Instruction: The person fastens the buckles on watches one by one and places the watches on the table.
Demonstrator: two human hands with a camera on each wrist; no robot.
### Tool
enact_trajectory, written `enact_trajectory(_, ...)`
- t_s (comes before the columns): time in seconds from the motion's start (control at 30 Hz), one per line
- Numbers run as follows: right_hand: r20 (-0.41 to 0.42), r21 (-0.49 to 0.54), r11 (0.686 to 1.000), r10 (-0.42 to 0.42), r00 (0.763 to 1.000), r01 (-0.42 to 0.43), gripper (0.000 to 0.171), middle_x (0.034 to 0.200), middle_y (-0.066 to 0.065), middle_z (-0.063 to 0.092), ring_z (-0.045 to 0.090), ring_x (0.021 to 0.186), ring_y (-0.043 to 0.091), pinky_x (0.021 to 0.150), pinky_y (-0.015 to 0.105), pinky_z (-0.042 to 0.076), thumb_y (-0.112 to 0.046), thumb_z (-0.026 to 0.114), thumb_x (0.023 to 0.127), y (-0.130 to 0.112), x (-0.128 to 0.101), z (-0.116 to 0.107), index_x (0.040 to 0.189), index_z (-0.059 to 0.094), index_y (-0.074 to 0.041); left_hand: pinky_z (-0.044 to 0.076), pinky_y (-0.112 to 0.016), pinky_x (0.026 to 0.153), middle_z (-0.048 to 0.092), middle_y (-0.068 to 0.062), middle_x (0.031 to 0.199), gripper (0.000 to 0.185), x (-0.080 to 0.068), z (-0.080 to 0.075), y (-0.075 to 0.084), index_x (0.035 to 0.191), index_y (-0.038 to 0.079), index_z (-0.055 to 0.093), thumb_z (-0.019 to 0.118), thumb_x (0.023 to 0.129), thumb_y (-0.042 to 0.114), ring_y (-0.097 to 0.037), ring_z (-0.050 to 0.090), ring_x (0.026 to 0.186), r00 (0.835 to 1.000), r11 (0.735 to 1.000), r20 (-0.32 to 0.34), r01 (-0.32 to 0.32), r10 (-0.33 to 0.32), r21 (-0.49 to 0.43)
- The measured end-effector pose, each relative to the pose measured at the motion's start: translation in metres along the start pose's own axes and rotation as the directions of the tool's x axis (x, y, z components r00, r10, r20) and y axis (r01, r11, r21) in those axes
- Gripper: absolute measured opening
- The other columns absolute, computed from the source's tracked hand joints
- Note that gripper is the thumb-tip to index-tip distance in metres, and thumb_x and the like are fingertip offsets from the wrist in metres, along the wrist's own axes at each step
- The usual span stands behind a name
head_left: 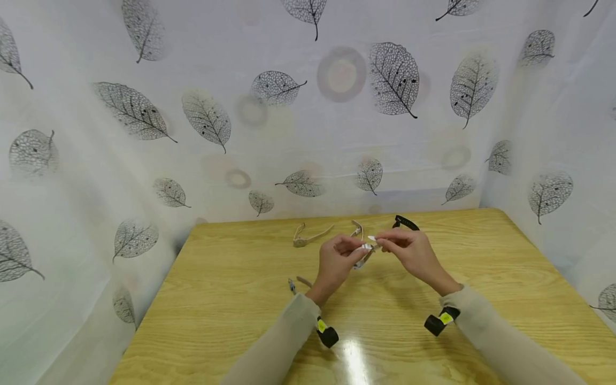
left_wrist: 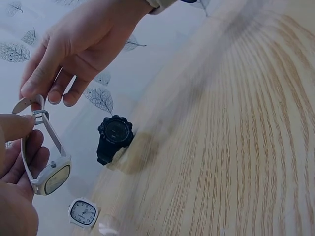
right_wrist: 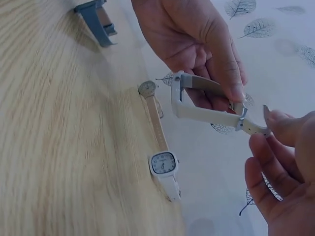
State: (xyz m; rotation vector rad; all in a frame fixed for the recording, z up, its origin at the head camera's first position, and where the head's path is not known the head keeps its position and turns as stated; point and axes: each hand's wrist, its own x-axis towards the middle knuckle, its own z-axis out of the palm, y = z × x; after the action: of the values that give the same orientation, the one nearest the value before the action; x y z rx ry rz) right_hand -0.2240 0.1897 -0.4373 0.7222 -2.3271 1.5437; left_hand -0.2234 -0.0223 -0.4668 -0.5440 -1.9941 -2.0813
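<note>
Above the middle of the wooden table (head_left: 231, 299), both hands hold a white watch (head_left: 366, 251) with a rectangular case (left_wrist: 51, 174). My left hand (head_left: 358, 254) grips the case and strap near the buckle (right_wrist: 241, 114). With its fingertips, my right hand (head_left: 380, 243) pinches the free strap end (right_wrist: 256, 130). The strap forms a loop between the two hands.
Other watches lie on the table: a black one (head_left: 405, 222) at the back right, a beige one (head_left: 308, 236) at the back, a white square-faced one (right_wrist: 163, 164) and a blue-grey one (head_left: 293, 284) near my left forearm. A leaf-patterned cloth (head_left: 289, 133) walls the table.
</note>
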Motion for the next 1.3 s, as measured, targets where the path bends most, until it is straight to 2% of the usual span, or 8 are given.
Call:
enact_trajectory(0.3, 0.108, -0.195, 0.961, -0.179, 0.978, 0.197, 0.018, 0.098, -0.004, 0.074, 0.068, 0.080, 0.009, 0.068, 0.025, 0.059, -0.001, 0.076, 0.091, -0.002, 0.005, -0.002, 0.103, 0.079, -0.014, 0.063, -0.032, 0.077, 0.076, -0.016, 0.097, 0.019, 0.000, -0.005, -0.001, 0.084, -0.004, 0.062, 0.082, 0.086, -0.001, -0.024, 0.076, 0.089, 1.000, 1.000, -0.001, 0.007, -0.007, -0.019)
enact_trajectory(0.53, 0.117, -0.200, 0.944, -0.241, 0.963, 0.261, 0.019, 0.097, -0.001, 0.075, 0.069, 0.082, 0.010, 0.068, 0.028, 0.060, 0.004, 0.076, 0.089, -0.001, 0.005, 0.004, 0.101, 0.079, -0.011, 0.062, -0.030, 0.078, 0.075, -0.021, 0.100, 0.019, -0.002, -0.005, 0.002, 0.087, -0.007, 0.061, 0.080, 0.087, -0.003, -0.028, 0.075, 0.091, 1.000, 1.000, 0.020, 0.004, -0.003, -0.023)
enact_trajectory(0.67, 0.102, -0.196, 0.961, -0.178, 0.979, 0.196, 0.017, 0.100, -0.001, 0.075, 0.070, 0.081, 0.013, 0.068, 0.028, 0.060, -0.003, 0.074, 0.094, 0.002, 0.002, 0.008, 0.108, 0.078, -0.012, 0.062, -0.030, 0.078, 0.075, -0.020, 0.101, 0.019, -0.003, -0.004, 0.002, 0.087, -0.007, 0.061, 0.080, 0.088, -0.001, -0.030, 0.075, 0.092, 1.000, 1.000, 0.028, 0.004, -0.003, -0.016)
enact_trajectory(0.8, 0.072, -0.148, 0.989, -0.019, 0.997, 0.030, 0.018, 0.102, 0.001, 0.075, 0.070, 0.079, 0.012, 0.067, 0.031, 0.060, -0.014, 0.070, 0.100, 0.004, -0.004, 0.008, 0.117, 0.076, -0.013, 0.062, -0.029, 0.079, 0.076, -0.017, 0.101, 0.020, -0.002, -0.004, 0.002, 0.087, -0.005, 0.062, 0.081, 0.088, 0.002, -0.031, 0.075, 0.092, 1.000, 1.000, 0.023, 0.008, -0.008, -0.006)
enact_trajectory(0.93, 0.060, -0.058, 0.995, 0.086, 0.994, -0.083, 0.020, 0.100, 0.005, 0.075, 0.070, 0.078, 0.012, 0.069, 0.038, 0.061, -0.019, 0.068, 0.101, 0.004, -0.006, 0.009, 0.118, 0.076, -0.012, 0.062, -0.029, 0.079, 0.076, -0.017, 0.100, 0.020, -0.001, -0.004, 0.001, 0.087, -0.004, 0.062, 0.082, 0.087, 0.003, -0.030, 0.075, 0.092, 1.000, 1.000, 0.017, 0.016, -0.016, -0.001)
enact_trajectory(1.03, 0.055, -0.032, 0.994, 0.107, 0.993, -0.105, 0.019, 0.098, 0.006, 0.075, 0.069, 0.078, 0.016, 0.068, 0.037, 0.061, -0.020, 0.069, 0.101, 0.005, -0.007, 0.010, 0.116, 0.077, -0.011, 0.062, -0.029, 0.078, 0.076, -0.018, 0.099, 0.020, -0.001, -0.004, 0.001, 0.087, -0.004, 0.062, 0.082, 0.087, 0.002, -0.030, 0.075, 0.091, 1.000, 1.000, 0.015, 0.015, -0.015, 0.000)
enact_trajectory(1.23, 0.068, -0.043, 0.995, 0.091, 0.994, -0.088, 0.016, 0.101, 0.005, 0.074, 0.066, 0.079, 0.034, 0.064, 0.029, 0.057, -0.017, 0.069, 0.101, 0.005, -0.008, 0.014, 0.113, 0.077, -0.010, 0.062, -0.029, 0.077, 0.075, -0.020, 0.100, 0.021, -0.004, -0.002, 0.002, 0.088, -0.007, 0.061, 0.081, 0.086, -0.001, -0.032, 0.075, 0.091, 1.000, 1.000, 0.015, 0.019, -0.019, 0.002)
enact_trajectory(1.3, 0.066, -0.043, 0.994, 0.103, 0.992, -0.101, 0.018, 0.100, 0.005, 0.074, 0.066, 0.080, 0.036, 0.065, 0.031, 0.058, -0.018, 0.068, 0.101, 0.005, -0.009, 0.015, 0.115, 0.077, -0.009, 0.062, -0.030, 0.077, 0.076, -0.019, 0.100, 0.021, -0.004, -0.002, 0.001, 0.088, -0.008, 0.061, 0.081, 0.086, -0.001, -0.033, 0.075, 0.091, 1.000, 1.000, 0.015, 0.020, -0.020, 0.003)
